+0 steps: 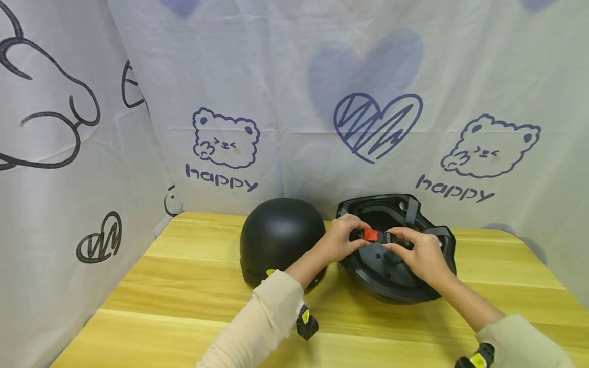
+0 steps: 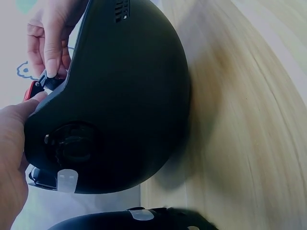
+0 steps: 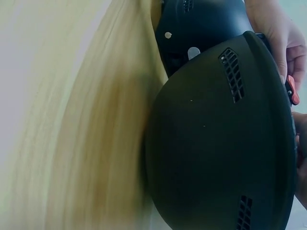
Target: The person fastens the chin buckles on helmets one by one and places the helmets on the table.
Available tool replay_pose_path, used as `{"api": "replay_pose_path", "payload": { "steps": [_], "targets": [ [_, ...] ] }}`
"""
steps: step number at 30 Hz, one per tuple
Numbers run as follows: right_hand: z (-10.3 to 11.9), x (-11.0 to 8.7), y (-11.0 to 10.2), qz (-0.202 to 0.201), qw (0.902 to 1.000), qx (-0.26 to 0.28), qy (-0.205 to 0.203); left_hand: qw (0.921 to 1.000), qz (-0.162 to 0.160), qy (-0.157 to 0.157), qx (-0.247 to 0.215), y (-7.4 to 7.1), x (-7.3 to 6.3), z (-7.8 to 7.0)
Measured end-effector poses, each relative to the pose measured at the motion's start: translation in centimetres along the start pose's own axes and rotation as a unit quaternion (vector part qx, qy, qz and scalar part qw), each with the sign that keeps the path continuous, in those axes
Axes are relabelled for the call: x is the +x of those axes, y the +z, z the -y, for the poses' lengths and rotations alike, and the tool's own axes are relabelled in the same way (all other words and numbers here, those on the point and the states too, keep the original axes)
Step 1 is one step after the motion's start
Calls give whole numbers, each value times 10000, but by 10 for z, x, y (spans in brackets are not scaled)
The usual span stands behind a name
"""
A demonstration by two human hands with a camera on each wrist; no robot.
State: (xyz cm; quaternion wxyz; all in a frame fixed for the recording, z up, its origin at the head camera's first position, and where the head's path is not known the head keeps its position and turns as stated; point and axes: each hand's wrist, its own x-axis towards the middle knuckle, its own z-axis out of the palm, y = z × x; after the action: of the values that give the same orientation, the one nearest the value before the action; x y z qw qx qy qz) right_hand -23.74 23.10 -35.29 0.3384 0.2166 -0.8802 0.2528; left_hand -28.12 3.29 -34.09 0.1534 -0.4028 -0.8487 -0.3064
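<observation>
An upturned black helmet (image 1: 368,283) rests on the table with its padded inside facing up. Across its opening runs a chin strap with a red-and-black buckle (image 1: 370,235). Thumb and fingers of my left hand (image 1: 341,236) pinch the buckle's left end, while my right hand (image 1: 422,253) pinches the black part at its right. In the left wrist view the helmet's outer shell (image 2: 129,96) hides part of the fingers. The right wrist view shows the shell (image 3: 211,143) with the red buckle piece (image 3: 292,90) just past its rim.
A second black helmet (image 1: 280,235), dome up, stands close by on the left, behind my left forearm. Both sit on a wood-grain table (image 1: 184,301). A white printed cloth (image 1: 285,102) hangs along the table's back, and another cloth side (image 1: 115,174) rises at the left.
</observation>
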Motion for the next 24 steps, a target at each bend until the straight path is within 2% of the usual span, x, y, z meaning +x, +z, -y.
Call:
{"api": "replay_pose_path", "payload": {
  "steps": [19, 24],
  "targets": [
    [0, -6, 7, 61, 9994, 245, 247, 9992, 188, 28, 352, 0, -2, 0],
    [4, -2, 7, 55, 9994, 301, 180, 9988, 231, 209, 385, -2, 0, -2]
  ]
}}
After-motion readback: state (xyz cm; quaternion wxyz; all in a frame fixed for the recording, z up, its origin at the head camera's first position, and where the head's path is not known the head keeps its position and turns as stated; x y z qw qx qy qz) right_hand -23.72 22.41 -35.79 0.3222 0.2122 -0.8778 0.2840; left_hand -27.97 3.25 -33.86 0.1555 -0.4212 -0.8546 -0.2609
